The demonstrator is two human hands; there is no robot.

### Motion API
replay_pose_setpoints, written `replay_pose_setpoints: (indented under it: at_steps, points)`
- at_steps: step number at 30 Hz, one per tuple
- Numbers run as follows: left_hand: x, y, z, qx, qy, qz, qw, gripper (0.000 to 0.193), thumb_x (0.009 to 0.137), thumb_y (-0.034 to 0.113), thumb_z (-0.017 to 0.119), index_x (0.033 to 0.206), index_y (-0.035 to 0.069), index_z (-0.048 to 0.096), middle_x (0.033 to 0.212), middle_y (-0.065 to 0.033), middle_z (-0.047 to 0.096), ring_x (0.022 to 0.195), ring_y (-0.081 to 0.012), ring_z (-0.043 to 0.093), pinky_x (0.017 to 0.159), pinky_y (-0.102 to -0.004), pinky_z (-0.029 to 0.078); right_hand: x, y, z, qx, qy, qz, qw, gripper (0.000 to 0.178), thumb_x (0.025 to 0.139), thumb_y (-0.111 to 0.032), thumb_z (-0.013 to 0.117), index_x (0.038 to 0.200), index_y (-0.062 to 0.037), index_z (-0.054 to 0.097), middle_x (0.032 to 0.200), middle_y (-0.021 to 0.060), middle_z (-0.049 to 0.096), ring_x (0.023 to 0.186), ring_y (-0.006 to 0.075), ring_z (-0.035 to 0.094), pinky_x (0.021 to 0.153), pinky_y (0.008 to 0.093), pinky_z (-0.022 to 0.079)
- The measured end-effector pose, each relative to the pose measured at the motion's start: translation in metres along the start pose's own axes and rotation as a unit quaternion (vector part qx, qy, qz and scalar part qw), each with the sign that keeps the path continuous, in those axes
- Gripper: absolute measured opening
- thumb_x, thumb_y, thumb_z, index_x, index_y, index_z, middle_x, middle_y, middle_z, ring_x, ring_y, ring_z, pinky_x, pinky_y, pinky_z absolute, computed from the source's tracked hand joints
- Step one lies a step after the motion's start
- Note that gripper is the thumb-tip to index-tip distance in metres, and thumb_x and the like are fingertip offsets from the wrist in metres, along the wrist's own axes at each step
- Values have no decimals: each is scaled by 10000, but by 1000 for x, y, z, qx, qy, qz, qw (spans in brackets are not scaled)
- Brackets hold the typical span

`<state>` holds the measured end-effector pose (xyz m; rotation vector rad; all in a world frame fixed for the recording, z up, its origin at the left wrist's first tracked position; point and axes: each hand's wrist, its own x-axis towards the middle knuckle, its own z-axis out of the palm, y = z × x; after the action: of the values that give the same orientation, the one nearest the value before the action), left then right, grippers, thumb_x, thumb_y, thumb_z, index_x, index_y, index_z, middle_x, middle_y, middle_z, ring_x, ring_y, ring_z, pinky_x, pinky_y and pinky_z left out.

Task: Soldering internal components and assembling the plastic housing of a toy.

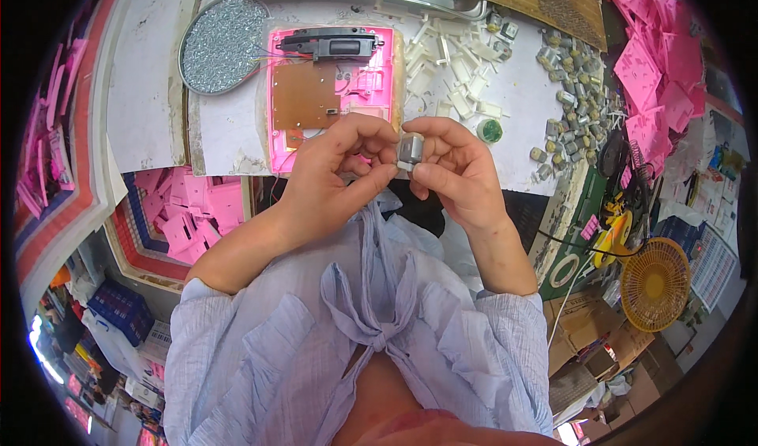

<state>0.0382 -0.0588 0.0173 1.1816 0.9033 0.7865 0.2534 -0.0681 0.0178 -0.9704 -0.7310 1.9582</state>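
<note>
Between my two hands, just in front of the pink casing, is a small silver motor [411,149] with a pale bit at its lower end. My right hand [464,176] pinches it from the right with thumb and fingers. From the other side, the closed fingertips of my left hand [335,161] hold its left edge. Behind my left hand lies an open pink plastic casing [387,71]. It carries a brown circuit board [304,97] and a black speaker-like bar [335,45], with thin wires at its left. My fingers hide part of the motor and the casing's near edge.
A round tray of small screws [223,45] stands left of the casing. White plastic brackets [462,67] lie right of it, near a round green-topped piece [489,131]. Loose motors [564,122] heap along the right edge. Pink parts fill a crate [189,209] at lower left.
</note>
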Motion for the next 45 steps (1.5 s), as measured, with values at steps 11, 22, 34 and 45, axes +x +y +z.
replay_pose_setpoints:
  at_steps: [11, 22, 34, 45]
  points:
    - [-2, -2, -13, 172, 34, 178, 968, 285, 864, -27, 731, 1121, 46, 631, 968, -76, 672, 844, -191, 690, 713, -326, 552, -1, 1, 11, -446, 34, -235, 863, 545, 818, -14, 814, 1308, -9, 575, 986, 66, 693, 770, 98, 648, 685, 252, 538]
    - [0, -2, -32, 222, 30, 295, 929, 308, 790, -51, 766, 1051, 44, 632, 925, -97, 696, 807, -284, 687, 696, -370, 541, 9, -20, 22, -520, -35, -328, 788, 357, 733, -27, 838, 1064, -50, 707, 934, 91, 693, 738, 228, 666, 621, 314, 541]
    - [-4, -2, -35, 251, 18, 223, 942, 165, 872, 6, 692, 1004, 39, 598, 1051, -140, 643, 965, -289, 627, 869, -374, 496, 14, -6, 33, -489, -3, -373, 788, 374, 694, 26, 811, 1035, -88, 708, 1025, 95, 687, 846, 268, 689, 701, 349, 573]
    - [10, 3, -40, 273, 128, 231, 925, 184, 848, -43, 683, 1021, 17, 675, 1089, -172, 624, 982, -305, 631, 826, -389, 522, 16, -5, 15, -499, 39, -401, 767, 351, 751, 36, 789, 1083, -53, 716, 1050, 119, 723, 868, 287, 705, 742, 366, 577]
